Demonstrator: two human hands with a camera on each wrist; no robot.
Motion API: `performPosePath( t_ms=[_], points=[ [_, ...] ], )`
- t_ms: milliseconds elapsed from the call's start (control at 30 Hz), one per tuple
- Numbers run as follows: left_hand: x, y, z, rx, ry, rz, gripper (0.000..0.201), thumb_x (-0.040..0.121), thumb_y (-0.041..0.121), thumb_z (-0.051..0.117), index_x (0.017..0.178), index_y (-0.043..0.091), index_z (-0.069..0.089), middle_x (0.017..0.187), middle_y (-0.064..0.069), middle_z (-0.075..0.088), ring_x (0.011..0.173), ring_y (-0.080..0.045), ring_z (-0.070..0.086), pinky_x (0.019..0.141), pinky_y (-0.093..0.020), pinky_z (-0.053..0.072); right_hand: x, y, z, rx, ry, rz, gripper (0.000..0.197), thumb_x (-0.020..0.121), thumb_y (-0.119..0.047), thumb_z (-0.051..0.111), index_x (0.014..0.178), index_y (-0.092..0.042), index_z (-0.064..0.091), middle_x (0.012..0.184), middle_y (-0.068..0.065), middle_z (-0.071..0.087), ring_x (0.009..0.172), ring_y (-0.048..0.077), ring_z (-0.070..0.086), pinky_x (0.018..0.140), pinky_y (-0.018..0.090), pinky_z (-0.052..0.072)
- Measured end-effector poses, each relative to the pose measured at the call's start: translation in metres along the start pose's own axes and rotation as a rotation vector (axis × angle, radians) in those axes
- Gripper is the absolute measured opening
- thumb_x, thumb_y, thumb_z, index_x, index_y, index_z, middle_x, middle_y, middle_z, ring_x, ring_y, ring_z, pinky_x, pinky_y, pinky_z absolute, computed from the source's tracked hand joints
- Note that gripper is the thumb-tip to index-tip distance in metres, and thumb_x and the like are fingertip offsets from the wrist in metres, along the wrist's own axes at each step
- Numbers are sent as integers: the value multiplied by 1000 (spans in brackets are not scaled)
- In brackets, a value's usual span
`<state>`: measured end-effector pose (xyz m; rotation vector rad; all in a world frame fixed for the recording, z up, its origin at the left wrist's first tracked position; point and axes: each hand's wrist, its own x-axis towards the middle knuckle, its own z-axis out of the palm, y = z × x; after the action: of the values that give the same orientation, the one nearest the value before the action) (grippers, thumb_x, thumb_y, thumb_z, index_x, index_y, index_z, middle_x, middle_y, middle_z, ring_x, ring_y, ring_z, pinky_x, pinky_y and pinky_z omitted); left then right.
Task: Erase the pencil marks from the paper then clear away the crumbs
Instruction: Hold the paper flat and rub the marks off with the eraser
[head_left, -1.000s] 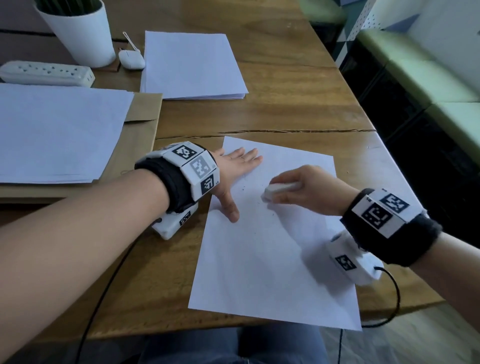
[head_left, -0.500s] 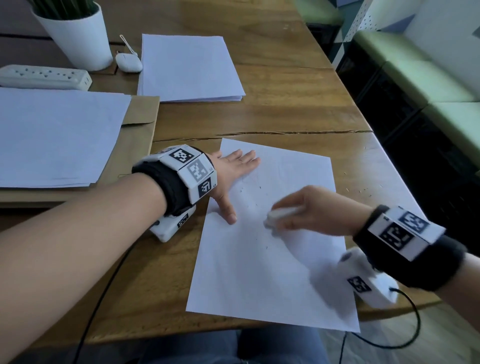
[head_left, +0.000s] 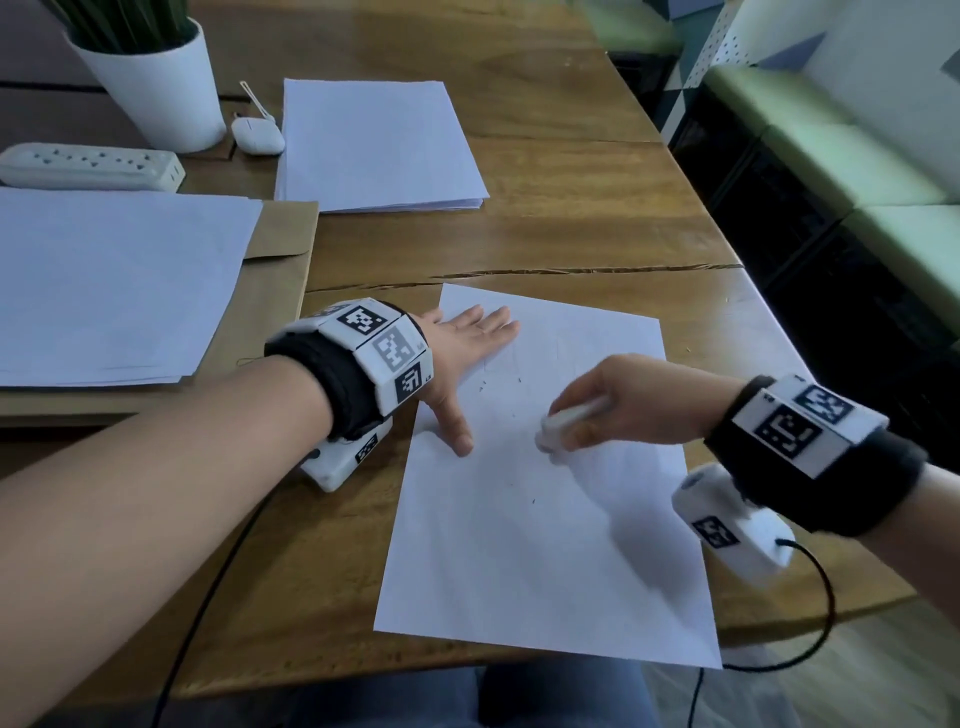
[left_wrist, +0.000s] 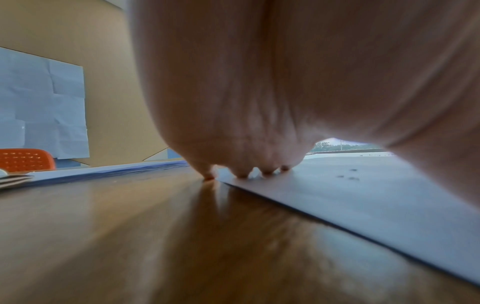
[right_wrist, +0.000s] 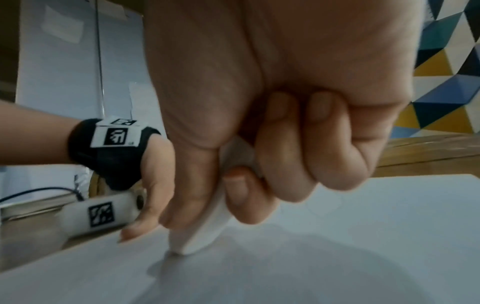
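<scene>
White eraser (head_left: 566, 427) sits pinched in the right hand (head_left: 628, 402), thumb on one flat face, fingers curled on the other, its lower corner touching the paper (head_left: 540, 545) abt mid-sheet. Long axis tilts down toward the left. Faint pencil marks (head_left: 519, 353) lie on the far side of the eraser tip, so the next stroke prob needs to go away from the body; the right hand is the nearer one w/ the tool. Left hand (head_left: 462, 348) lies flat at the sheet's far-left corner, fingers straight and close together, thumb spread toward the near side. Dark crumbs (head_left: 483, 385) lie scattered btwn the hands. Head view shows marks and crumbs; right wrist view alone shows the eraser's contact pt, while left wrist view shows fingertips (left_wrist: 242, 174) at the paper's edge, outermost one on the table (left_wrist: 155, 236).
</scene>
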<state>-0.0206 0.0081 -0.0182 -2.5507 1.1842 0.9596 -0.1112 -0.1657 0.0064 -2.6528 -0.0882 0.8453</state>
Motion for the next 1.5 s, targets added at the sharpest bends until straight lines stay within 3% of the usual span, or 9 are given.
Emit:
performPosePath(
  t_ms=[133, 367, 567, 800, 967, 1067, 1233, 1400, 1500],
  points=[
    [-1, 2, 0, -1, 15, -10, 131, 66, 53, 76, 145, 22, -25, 154, 5, -27, 143, -14, -22, 116, -39, -8, 21, -5, -2, 52, 259, -11, 29, 82, -39, 66, 108, -27, 68, 97, -4, 66, 92, 12, 54, 80, 24, 42],
    [-1, 2, -1, 14, 3, -5, 131, 67, 54, 75, 145, 21, -25, 154, 5, -29, 143, -15, -23, 116, -41, -8, -5, -3, -2, -67, -22, -16, 23, 83, -35, 65, 105, -31, 69, 98, -9, 70, 96, 11, 59, 84, 23, 44],
    [-1, 2, 0, -5, 27, -12, 133, 65, 52, 77, 145, 21, -24, 154, 4, -27, 143, -15, -22, 116, -40, -7, 29, -17, -8, 81, 267, -36, 38, 83, -39, 65, 116, -21, 66, 114, 2, 68, 110, 18, 58, 93, 29, 44],
    [1, 0, 1, 4, 11, 5, 132, 65, 54, 76, 145, 21, -25, 153, 4, -29, 143, -16, -23, 115, -42, -9, 4, -3, 6, 81, -109, -47, 27, 78, -38, 69, 104, -31, 70, 97, -12, 71, 95, 5, 63, 88, 20, 46],
    [-1, 1, 0, -13, 34, 2, 132, 65, 52, 77, 146, 21, -23, 154, 4, -27, 143, -15, -21, 116, -41, -8, 34, -7, -12, 97, 249, 16, 36, 81, -40, 67, 112, -23, 67, 106, 1, 68, 107, 17, 58, 73, 21, 37],
    [0, 0, 0, -12, 29, 2, 133, 64, 52, 77, 146, 21, -23, 154, 4, -27, 143, -15, -22, 116, -41, -8, 28, -6, 0, 115, 260, -5, 41, 80, -40, 68, 117, -23, 65, 115, 0, 67, 110, 15, 57, 78, 18, 38],
    [1, -1, 1, 5, 8, 8, 133, 65, 54, 75, 145, 21, -25, 154, 4, -29, 142, -16, -23, 115, -42, -9, 2, -9, 12, 75, -40, -78, 25, 79, -37, 69, 103, -31, 71, 95, -9, 72, 92, 8, 62, 80, 19, 46],
    [0, 0, 1, -8, 31, -6, 133, 65, 52, 77, 145, 22, -25, 154, 4, -27, 143, -15, -22, 116, -40, -8, 35, -19, -3, 118, 211, -61, 27, 79, -37, 70, 102, -24, 71, 87, -5, 65, 74, 6, 54, 57, 7, 39],
    [1, 1, 1, 12, 26, -9, 133, 65, 53, 76, 145, 21, -25, 154, 4, -27, 143, -16, -22, 116, -41, -7, 22, -18, 8, 105, 155, -67, 32, 79, -40, 68, 106, -22, 70, 103, 1, 71, 96, 14, 61, 79, 22, 46]
  ],
)
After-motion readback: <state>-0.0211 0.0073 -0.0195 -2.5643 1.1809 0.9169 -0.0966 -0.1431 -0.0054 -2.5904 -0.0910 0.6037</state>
